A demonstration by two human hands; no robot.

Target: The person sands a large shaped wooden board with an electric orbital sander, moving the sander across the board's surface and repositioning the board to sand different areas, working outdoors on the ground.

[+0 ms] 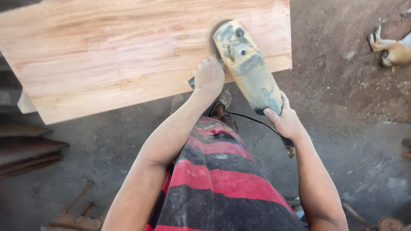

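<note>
**Over the panel's near edge: dusty grinder held in both hands**

Over the near right part of the large pale reddish wooden panel (128,60) I log one dust-coated yellow angle grinder (246,64), its disc end lying on the wood and its body slanting back past the board's edge toward me. My left hand (208,77) is clenched around the grinder's side handle, just beside the head. My right hand (286,122) grasps the tail of the body, where the thin black power cord (252,119) leaves it. Below: a red and dark grey striped garment (222,184) and two sandalled feet (222,102) on the grey dirt floor (342,141). Far right: a tan dog (396,51) lying down. Left: stacked dark planks (25,149).
</note>
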